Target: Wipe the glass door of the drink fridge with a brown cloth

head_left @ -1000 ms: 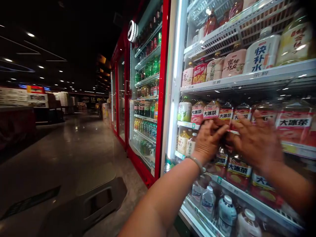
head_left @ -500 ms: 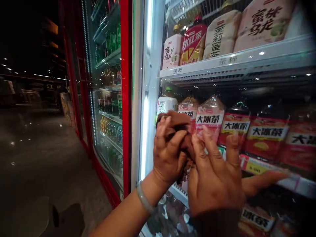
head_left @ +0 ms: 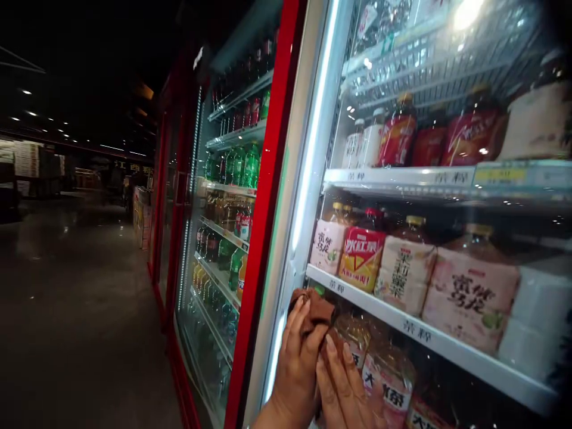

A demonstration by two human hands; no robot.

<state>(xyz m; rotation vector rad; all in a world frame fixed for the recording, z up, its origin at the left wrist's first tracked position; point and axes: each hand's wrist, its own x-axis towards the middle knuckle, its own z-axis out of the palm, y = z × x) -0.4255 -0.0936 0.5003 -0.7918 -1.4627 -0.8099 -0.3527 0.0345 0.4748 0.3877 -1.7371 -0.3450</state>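
A crumpled brown cloth [head_left: 316, 313] is against the glass door of a lit drinks fridge, just below a shelf edge. My left hand [head_left: 295, 363] grips it, with fingers bent around the cloth. Beside it, my right hand [head_left: 342, 387] lies with its fingers stretched out flat, their tips touching the lower right part of the cloth. The bottom of the frame cuts off both wrists. Behind the glass, bottles of pink-labelled tea [head_left: 388, 381] are partly hidden by the hands.
Shelves behind the door hold tea bottles, such as a red iced tea bottle [head_left: 361, 256] and a shrink-wrapped pink pack [head_left: 469, 298]. A red door frame [head_left: 268, 196] stands to the left, with another drinks fridge [head_left: 223, 238] beyond it. A shiny floor [head_left: 89, 316] stretches away at far left.
The view has tilted up, showing higher shelves. Both hands and the cloth have moved up the glass, closer to the shelf edge. The right hand's fingers have come closer together.
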